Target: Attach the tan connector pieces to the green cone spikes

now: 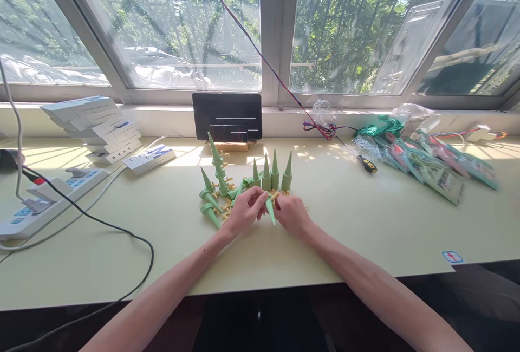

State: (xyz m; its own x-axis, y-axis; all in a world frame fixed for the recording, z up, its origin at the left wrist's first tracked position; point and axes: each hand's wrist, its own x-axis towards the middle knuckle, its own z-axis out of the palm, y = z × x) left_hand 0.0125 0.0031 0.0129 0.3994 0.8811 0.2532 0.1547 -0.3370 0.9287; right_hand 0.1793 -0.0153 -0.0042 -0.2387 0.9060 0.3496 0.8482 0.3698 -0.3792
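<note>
Between my two hands is a green plastic cone-shaped spike point(271, 212), its tip pointing down towards me. My left hand point(244, 212) pinches it near its wide end from the left. On the right, my right hand point(296, 216) is closed with curled fingers against the same end, where a small yellow peg-like part point(275, 195) sticks out. My right fingertips are partly hidden. Just behind my hands several more green spikes point(274, 170) stand upright in a row. Others lie in a pile point(209, 197) to the left, with small yellow parts point(227, 180) among them.
A dark tablet point(227, 108) with a phone before it leans by the window. White boxes point(108, 130) are stacked at left, near a power strip point(52, 206) and a black cable point(134, 235). A screwdriver point(366, 163) and bagged packets point(430, 170) lie at right.
</note>
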